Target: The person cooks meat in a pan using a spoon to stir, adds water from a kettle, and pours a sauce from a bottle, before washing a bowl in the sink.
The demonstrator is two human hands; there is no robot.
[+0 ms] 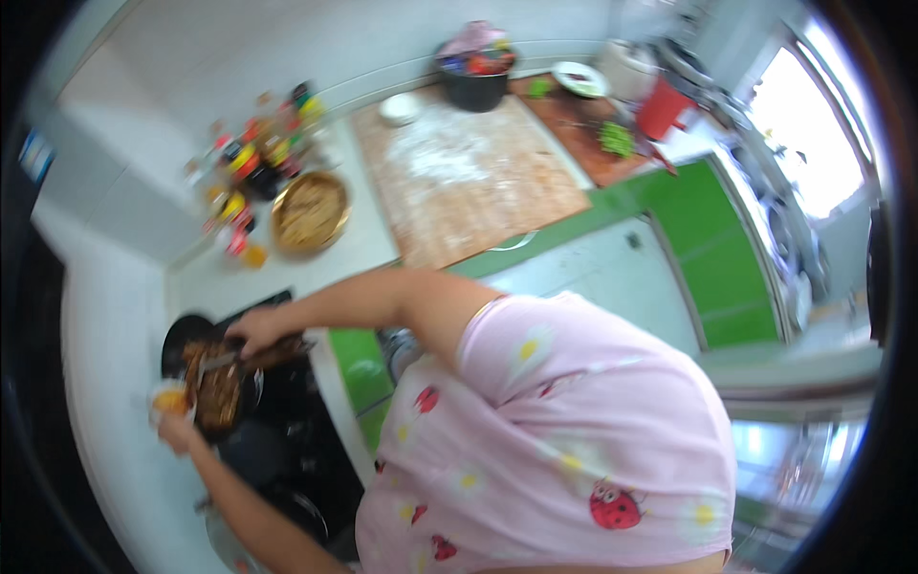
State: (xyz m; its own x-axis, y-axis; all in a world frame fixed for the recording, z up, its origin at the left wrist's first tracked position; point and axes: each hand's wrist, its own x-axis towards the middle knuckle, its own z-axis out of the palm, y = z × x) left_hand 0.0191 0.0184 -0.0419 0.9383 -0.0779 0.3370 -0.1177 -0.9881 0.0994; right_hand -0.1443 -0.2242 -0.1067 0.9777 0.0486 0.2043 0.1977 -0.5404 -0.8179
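A dark frying pan [172, 351] on the black stove at the left holds browned food [219, 398]. My left hand [176, 433] grips a small white bowl [159, 409] with orange-yellow contents, held at the pan's near-wall rim. Over the pan's other side, my right hand [256, 330] is closed around a spatula whose metal blade [217, 361] lies against the food. A brown wooden handle [283, 351] runs below that hand; blur hides whether it belongs to the spatula or the pan.
Beside the stove [315, 423], a gold-coloured bowl [310, 213] of pale food stands near several seasoning bottles [251, 168]. A floured wooden board [488, 186] carries a white bowl [400, 109]. Farther right are a black pot [473, 90], chopped greens [617, 139] and a red container [663, 109].
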